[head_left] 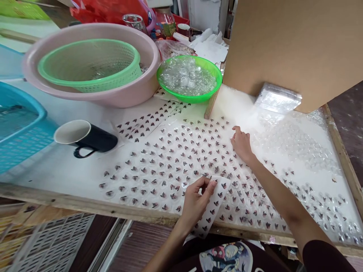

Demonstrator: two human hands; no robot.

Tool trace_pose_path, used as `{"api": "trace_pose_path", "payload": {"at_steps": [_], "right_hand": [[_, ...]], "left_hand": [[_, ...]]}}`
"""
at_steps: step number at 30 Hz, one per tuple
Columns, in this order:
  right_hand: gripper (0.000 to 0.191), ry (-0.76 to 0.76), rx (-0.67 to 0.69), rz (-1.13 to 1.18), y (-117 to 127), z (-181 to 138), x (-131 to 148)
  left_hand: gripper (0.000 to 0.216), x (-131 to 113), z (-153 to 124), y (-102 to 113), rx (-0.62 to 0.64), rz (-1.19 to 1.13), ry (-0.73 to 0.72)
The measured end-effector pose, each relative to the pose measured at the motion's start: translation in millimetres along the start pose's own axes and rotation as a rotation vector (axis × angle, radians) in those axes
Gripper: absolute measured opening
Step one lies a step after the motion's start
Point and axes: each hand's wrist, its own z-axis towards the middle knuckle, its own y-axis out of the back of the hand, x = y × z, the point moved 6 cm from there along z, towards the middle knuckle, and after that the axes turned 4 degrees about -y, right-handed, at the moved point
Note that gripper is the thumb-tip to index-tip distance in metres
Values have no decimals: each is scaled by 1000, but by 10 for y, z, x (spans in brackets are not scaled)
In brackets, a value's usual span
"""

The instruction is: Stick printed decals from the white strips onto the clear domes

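My left hand [199, 202] pinches a white sheet of small dark-and-pink stickers [216, 204] between thumb and fingers, tilted over the table's front edge. My right hand [241, 145] is farther out, low over the white tabletop at the right border of the stickered discs. Its index finger and thumb are apart, the other fingers bent; nothing shows between them. Many clear round discs [170, 166] cover the table, each bearing a small dark sticker like those on the sheet. Plain clear discs [297, 139] lie right of my right hand.
A green bowl of clear discs [187, 99] stands at the back, beside a pink basin [93, 28] holding a green basket [130, 70]. A black mug [99, 136] lies on its side near a blue basket [25, 139]. Clear packs [279, 99] rest against a cardboard panel [292, 45]. Wooden strips edge the table.
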Motion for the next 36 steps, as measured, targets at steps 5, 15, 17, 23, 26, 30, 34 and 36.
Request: {"api": "trace_pose_path", "payload": {"at_steps": [5,15,17,23,26,30,34,36], "right_hand": [[40,-33,-17,97,49,-9,-119],[17,-217,-69,428,314,171,-526],[18,-238,-41,472,305,204,-559],[11,-286,87,461,199,300,-622],[7,-298,89,363,168,330,-617],[4,-267,99,204,110,329,-566],[7,-176,86,77,94,306,-497],[10,-158,77,17,101,291,-478]], "left_hand": [[35,-4,-27,4,1,7,3],[38,-4,-46,-4,6,7,-8],[37,10,-43,-8,12,4,0],[37,34,-33,19,4,9,-8],[36,39,-29,26,1,3,-3],[35,43,-23,28,5,1,-3],[35,41,-22,39,1,15,4],[35,37,-26,40,3,19,8]]}}
